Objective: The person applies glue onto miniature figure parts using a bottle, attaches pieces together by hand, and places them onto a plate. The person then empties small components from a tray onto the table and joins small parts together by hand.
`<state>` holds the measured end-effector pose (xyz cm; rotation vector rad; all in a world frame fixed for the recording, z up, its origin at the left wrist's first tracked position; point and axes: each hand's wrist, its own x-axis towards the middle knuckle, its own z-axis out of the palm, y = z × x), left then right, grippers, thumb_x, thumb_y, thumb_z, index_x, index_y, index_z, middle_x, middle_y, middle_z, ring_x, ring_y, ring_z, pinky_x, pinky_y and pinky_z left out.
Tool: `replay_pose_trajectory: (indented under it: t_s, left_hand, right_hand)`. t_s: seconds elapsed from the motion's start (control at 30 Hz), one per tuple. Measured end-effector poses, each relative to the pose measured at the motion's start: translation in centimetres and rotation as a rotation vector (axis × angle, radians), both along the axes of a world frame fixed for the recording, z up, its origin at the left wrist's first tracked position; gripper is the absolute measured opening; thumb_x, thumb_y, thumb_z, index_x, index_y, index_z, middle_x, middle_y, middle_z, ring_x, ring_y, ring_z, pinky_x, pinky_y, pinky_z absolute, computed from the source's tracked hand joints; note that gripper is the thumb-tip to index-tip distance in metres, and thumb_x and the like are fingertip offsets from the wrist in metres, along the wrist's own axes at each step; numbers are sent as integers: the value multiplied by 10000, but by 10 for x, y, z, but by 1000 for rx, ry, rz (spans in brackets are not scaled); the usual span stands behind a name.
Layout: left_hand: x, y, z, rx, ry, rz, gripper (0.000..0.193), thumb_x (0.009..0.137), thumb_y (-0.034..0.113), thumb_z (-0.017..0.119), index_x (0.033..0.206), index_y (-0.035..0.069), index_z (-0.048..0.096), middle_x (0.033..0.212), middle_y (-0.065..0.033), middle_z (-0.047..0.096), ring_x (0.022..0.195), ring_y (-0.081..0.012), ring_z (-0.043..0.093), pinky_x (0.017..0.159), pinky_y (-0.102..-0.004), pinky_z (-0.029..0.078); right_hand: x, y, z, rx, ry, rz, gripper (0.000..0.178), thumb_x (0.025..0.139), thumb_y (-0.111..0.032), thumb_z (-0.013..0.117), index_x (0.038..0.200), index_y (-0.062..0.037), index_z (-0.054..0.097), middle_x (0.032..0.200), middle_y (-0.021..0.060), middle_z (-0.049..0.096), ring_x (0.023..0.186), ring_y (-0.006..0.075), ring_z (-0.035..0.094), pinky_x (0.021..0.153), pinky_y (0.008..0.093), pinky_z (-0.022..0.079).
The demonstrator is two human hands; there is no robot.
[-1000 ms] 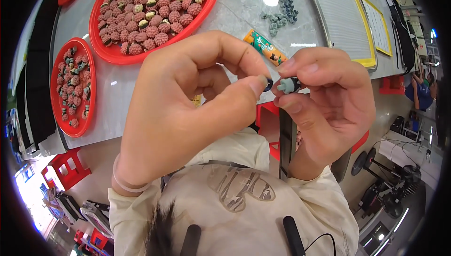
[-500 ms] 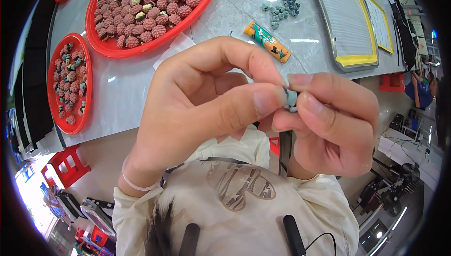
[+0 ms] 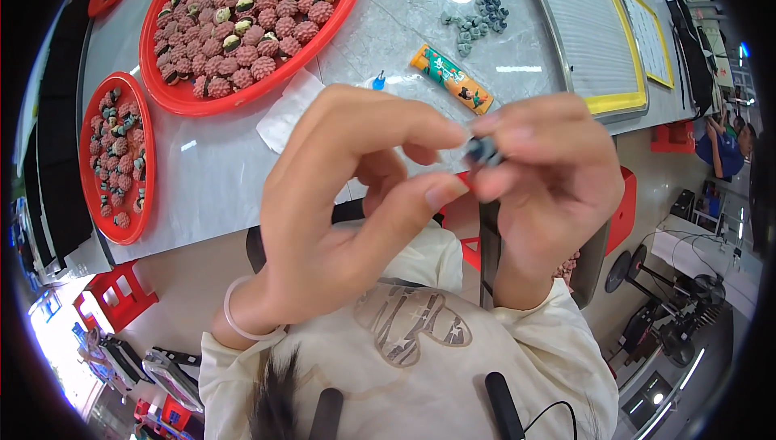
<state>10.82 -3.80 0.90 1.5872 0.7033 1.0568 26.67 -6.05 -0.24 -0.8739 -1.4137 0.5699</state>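
In front of my chest, my right hand point(image 3: 562, 169) pinches a small dark blue-grey moulded piece point(image 3: 482, 151) between thumb and fingers; the hand is slightly blurred. To its left is my left hand point(image 3: 311, 222), its thumb and index finger parted with nothing visible between them, their tips close to the piece. Beyond the hands, several similar small pieces point(image 3: 467, 26), some grey-green and some dark blue, lie loose on the grey table point(image 3: 388, 20). An orange and green tube-shaped pack point(image 3: 453, 79) lies nearer to me.
A large red tray point(image 3: 242, 99) of pink, knobbly pieces with cream and dark parts stands far left. A smaller red tray point(image 3: 147, 189) holds pink and blue-green ones. White tissue point(image 3: 279, 123) and a small blue-tipped item point(image 3: 379, 80) lie nearby. A yellow-edged panel point(image 3: 578, 28) is at right.
My left thumb and index finger have come away from the small piece and spread apart. My right hand has shifted slightly left with the piece, which now shows a darker side.
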Motion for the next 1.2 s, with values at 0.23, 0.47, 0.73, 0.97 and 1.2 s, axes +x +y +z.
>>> replay_pose_trajectory:
  t_s: [0.23,0.47,0.73,0.97,1.2]
  left_hand:
    - [-31,-8,-22,36,-14,352,202,770,-41,519,968,-35,480,895,-113,472,658,-104,484,555,-181,401]
    - [-51,-17,-41,114,133,517,181,815,47,495,980,-18,458,885,-97,451,567,-97,439,506,-194,366]
    - [-65,-19,-55,167,149,517,244,753,-82,499,989,-35,458,890,-133,480,694,-134,481,568,-208,423]
    - [-71,-11,-65,275,244,549,251,722,-106,504,961,-31,485,815,-123,517,722,-188,489,569,-247,423]
    - [-77,-7,-60,409,397,534,224,698,-73,521,906,7,514,788,-116,521,669,-211,498,560,-275,430]
  right_hand:
    - [55,23,-14,-450,145,-273,156,739,61,542,891,54,579,887,105,578,730,151,567,657,237,454]
    - [69,54,-42,-557,-257,-336,148,717,31,584,865,42,587,831,55,598,761,100,550,706,212,429]
    - [73,60,-48,-454,-381,-393,145,706,55,580,847,29,599,862,60,600,757,101,555,697,221,448]
    - [72,65,-47,-376,-455,-418,200,687,102,578,873,28,566,877,65,558,763,120,566,674,220,467]
    - [82,76,-1,-247,-425,-448,181,699,94,578,857,13,546,902,53,529,772,109,547,674,217,453]
